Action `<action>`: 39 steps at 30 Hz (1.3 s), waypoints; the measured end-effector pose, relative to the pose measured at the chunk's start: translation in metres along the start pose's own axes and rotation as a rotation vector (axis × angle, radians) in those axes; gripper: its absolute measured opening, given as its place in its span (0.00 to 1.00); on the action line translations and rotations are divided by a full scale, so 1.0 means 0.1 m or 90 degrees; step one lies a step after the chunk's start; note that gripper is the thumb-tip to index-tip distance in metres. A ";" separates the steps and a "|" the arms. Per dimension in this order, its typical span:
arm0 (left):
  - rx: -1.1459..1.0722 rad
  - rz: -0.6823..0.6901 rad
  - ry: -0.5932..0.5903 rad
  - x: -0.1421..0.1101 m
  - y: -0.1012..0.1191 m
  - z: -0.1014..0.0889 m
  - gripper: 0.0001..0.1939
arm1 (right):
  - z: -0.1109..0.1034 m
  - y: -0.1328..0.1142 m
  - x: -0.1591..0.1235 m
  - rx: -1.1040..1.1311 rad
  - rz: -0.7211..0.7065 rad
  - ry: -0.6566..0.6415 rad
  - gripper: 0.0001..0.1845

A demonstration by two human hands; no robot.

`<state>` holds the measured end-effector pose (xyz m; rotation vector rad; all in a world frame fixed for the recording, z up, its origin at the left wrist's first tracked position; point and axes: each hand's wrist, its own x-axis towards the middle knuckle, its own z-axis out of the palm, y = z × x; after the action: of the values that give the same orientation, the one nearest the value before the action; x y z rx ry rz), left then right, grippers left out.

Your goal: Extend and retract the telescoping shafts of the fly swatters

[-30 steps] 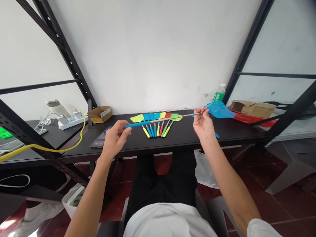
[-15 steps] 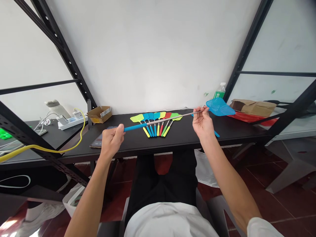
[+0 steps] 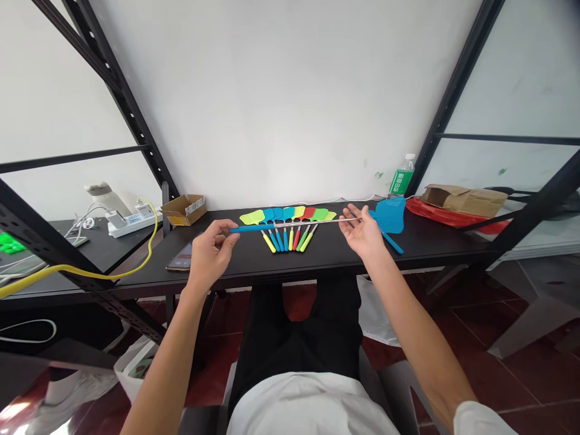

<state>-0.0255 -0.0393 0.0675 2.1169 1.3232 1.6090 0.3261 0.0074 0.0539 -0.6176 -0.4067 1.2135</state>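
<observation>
A long blue fly swatter [image 3: 256, 228] is held nearly level above the desk, its thin metal rod drawn out. My left hand [image 3: 212, 244] pinches the end of its blue handle between thumb and fingers. Palm up and fingers loosely curled, my right hand [image 3: 362, 231] holds the rod close to the swatter's blue mesh head [image 3: 390, 215]. Beneath it, several short fly swatters [image 3: 290, 232] in yellow-green, blue, red and green lie fanned out in a row. Another blue handle [image 3: 393, 243] lies on the desk past my right hand, partly covered by the mesh head.
The black desk [image 3: 217, 266] stands against a white wall. A small cardboard box [image 3: 183, 210] and a phone [image 3: 181, 257] lie on the left, near a power strip [image 3: 131, 225] and a yellow cable [image 3: 151, 241]. A green-labelled bottle [image 3: 402, 175] and red-and-brown packaging [image 3: 453, 202] are at the right.
The long swatter has come down and levelled out, its mesh head turning and moving left. My right hand has shifted left and lower, with looser fingers; my left hand has loosened from a fist to a pinch.
</observation>
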 end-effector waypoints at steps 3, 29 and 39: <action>0.019 0.000 0.019 0.01 -0.06 -0.03 0.11 | -0.02 0.00 0.01 -0.062 0.016 0.004 0.26; -0.093 -0.115 0.102 0.01 0.01 0.05 0.29 | 0.13 -0.04 -0.15 0.053 -0.163 -0.088 0.23; -0.104 -0.116 -0.012 0.03 0.01 -0.03 0.21 | 0.12 -0.05 -0.15 0.064 -0.185 -0.024 0.23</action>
<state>-0.0275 -0.0388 0.0719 1.8559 1.2899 1.5621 0.3177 -0.0047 0.0671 -0.4324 -0.4469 0.9622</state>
